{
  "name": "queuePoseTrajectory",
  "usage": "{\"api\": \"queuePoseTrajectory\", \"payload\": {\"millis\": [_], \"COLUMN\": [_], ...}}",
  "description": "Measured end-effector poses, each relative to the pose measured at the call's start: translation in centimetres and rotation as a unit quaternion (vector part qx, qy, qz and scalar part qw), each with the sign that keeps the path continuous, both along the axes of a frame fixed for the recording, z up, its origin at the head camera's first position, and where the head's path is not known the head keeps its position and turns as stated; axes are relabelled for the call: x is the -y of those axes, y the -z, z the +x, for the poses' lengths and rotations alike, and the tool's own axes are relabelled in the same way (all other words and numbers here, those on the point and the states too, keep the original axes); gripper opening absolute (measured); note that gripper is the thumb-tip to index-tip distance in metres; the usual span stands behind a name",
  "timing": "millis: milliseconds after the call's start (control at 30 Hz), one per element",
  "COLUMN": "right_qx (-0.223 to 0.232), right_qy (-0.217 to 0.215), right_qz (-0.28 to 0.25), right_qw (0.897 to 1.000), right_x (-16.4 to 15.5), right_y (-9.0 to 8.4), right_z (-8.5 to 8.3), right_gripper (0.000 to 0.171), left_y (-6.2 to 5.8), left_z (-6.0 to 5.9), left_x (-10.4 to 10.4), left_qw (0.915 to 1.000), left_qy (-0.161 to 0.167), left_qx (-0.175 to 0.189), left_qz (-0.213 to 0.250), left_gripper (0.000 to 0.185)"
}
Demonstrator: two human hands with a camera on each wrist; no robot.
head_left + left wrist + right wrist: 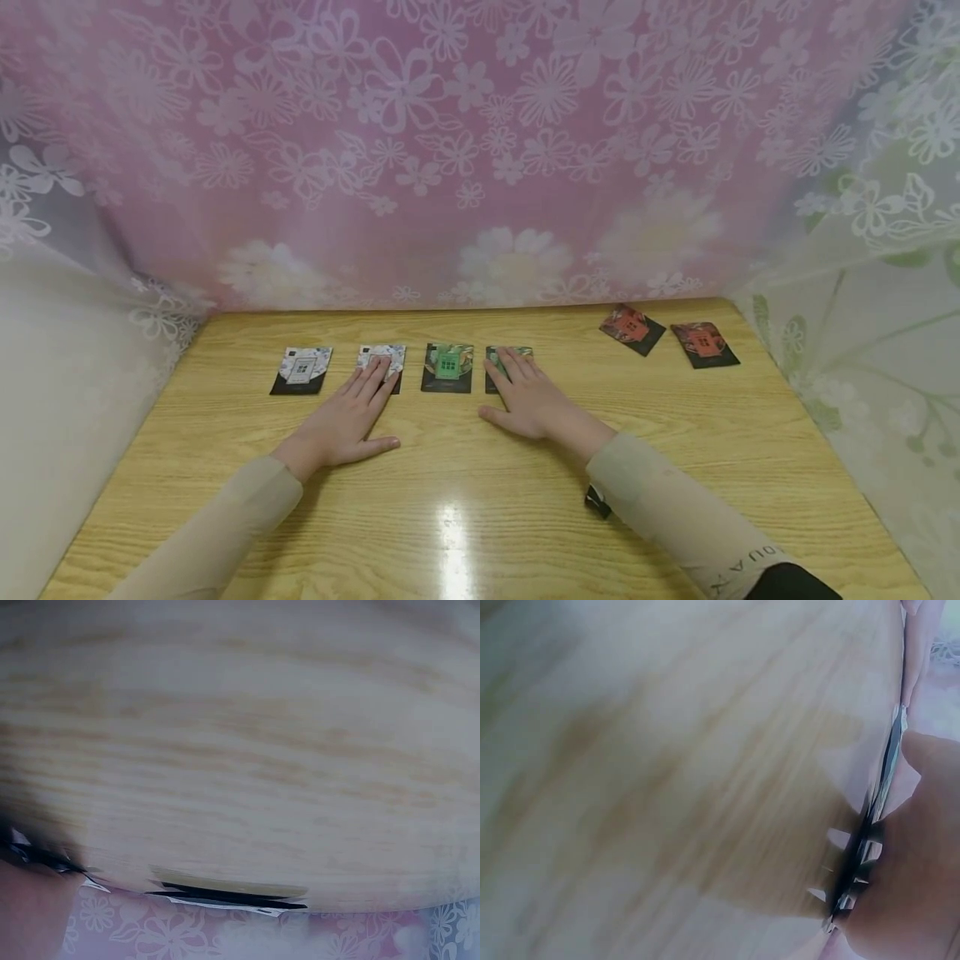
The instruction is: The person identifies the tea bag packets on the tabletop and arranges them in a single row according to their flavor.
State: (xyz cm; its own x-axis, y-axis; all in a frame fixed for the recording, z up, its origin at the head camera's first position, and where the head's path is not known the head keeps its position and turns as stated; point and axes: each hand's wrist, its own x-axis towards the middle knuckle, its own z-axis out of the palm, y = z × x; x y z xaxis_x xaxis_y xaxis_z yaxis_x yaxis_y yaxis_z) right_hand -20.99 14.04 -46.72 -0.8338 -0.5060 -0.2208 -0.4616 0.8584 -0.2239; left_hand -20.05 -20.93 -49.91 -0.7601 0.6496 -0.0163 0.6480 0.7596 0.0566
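My left hand [343, 423] lies with straight, spread fingers over a white floral packet with a black lower part [367, 358]. Just to its left is a matching white packet [302, 371]. The fingers of my right hand [528, 403] rest straight on a green and black packet [491, 383], mostly covered by them. Between the two hands sits another green packet [447, 367]. In the left wrist view a flat packet [225, 896] shows edge-on beside the left hand [34, 911]. The right wrist view catches the right hand [915, 870] from low down, against packet edges [889, 761].
Two red and black packets [632, 329] [705, 345] lie at the back right of the wooden table [390, 517], one turned askew. A small black item [597, 502] pokes out beside the right forearm. Pink flowered cloth [465, 150] hangs behind the table.
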Motion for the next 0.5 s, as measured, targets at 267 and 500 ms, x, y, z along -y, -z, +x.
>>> {"api": "queuePoseTrajectory", "payload": {"millis": [267,500], "right_qx": [0.005,0.006], "right_qy": [0.000,0.003], "right_qz": [0.006,0.003], "right_qw": [1.000,1.000], "right_x": [0.23,0.12], "right_y": [-0.52,-0.31], "right_z": [0.12,0.04], "right_gripper": [0.086,0.086], "left_y": [-0.01,0.07], "left_z": [0.03,0.03], "left_x": [-0.02,0.04], "left_qw": [1.0000,0.9999], "left_qy": [-0.001,0.006], "left_qx": [0.003,-0.012], "left_qz": [-0.005,0.002], "left_gripper": [0.105,0.104]}}
